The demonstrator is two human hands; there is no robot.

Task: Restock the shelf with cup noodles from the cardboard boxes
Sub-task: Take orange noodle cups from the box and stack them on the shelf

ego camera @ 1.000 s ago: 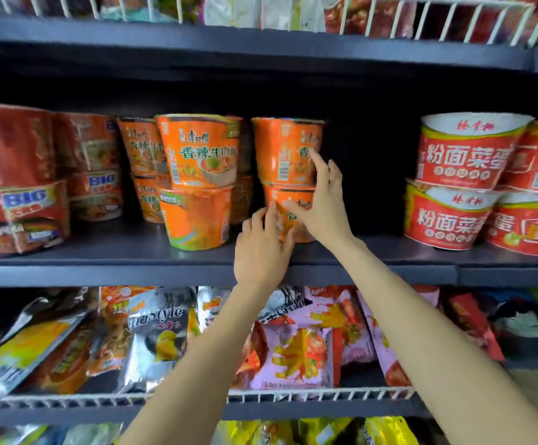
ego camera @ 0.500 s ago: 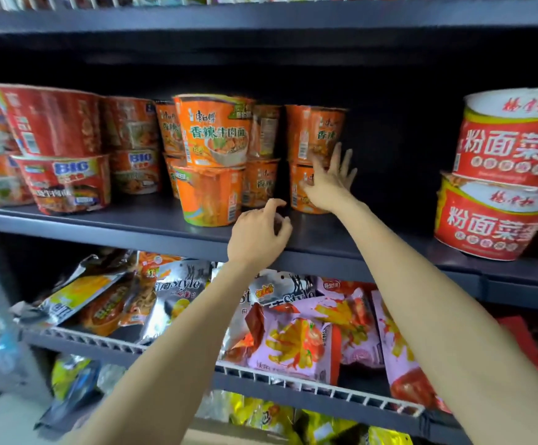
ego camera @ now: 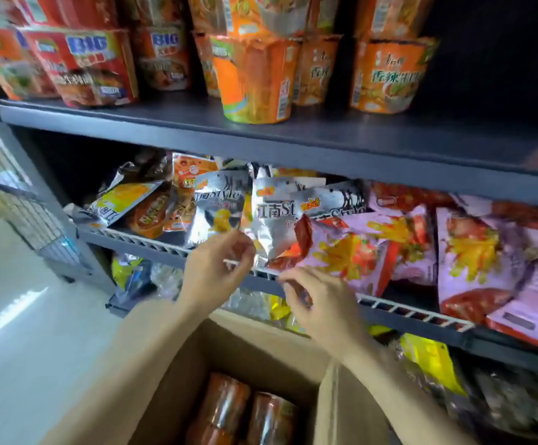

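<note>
Orange cup noodles [ego camera: 256, 81] stand stacked on the dark shelf [ego camera: 261, 136] at the top, with red "BIG" cups [ego camera: 91, 65] to their left. An open cardboard box [ego camera: 245, 351] sits at the bottom centre with red wrapped cup noodles [ego camera: 229, 409] inside. My left hand [ego camera: 213, 268] and my right hand [ego camera: 319, 300] hang in the air above the box, in front of the snack shelf rail. Both hold nothing, fingers loosely curled and apart.
A wire-fronted shelf [ego camera: 389, 308] below the noodle shelf holds silver snack bags [ego camera: 219, 203] and pink snack bags [ego camera: 476, 252]. More yellow packets [ego camera: 431, 358] lie on the shelf under it. Pale floor [ego camera: 20, 316] lies to the left.
Both hands left the orange cups on the shelf and dropped down toward the box. The view tilted downward, bringing the cardboard box into sight.
</note>
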